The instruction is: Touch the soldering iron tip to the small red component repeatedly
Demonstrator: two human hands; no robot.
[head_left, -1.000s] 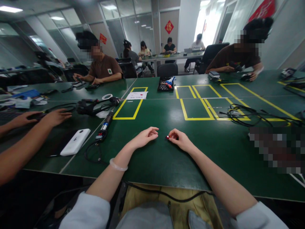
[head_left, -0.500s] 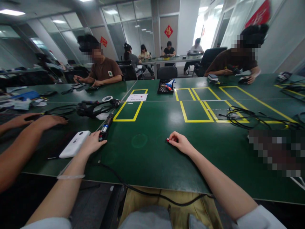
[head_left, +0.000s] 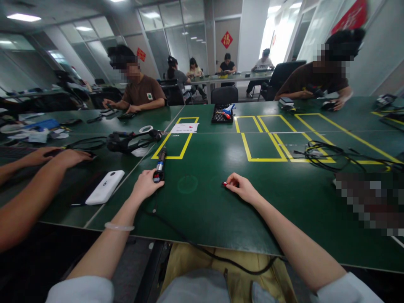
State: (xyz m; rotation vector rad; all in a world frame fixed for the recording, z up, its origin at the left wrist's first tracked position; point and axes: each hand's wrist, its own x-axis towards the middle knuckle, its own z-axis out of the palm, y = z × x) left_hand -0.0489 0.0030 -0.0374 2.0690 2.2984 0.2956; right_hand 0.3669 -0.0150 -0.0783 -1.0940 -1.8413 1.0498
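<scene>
The green desk [head_left: 252, 223] carries everything, its near edge running just in front of the person. A black cable [head_left: 240, 269] hangs over that edge and appears to lead to the dark cylindrical tool [head_left: 160, 165]; if it snags there, it could tug the tool askew. A white slab-like device [head_left: 104, 187] lies left of the left hand [head_left: 145, 185], in from the near edge. That hand is wrapped round the tool's near end, so a loose hold could let the far end swing. Inward from the near edge, the right hand [head_left: 241, 187] pinches a small red piece [head_left: 224, 184] between fingertips; too light a pinch, or a knock, could send it skittering across the smooth top.
</scene>
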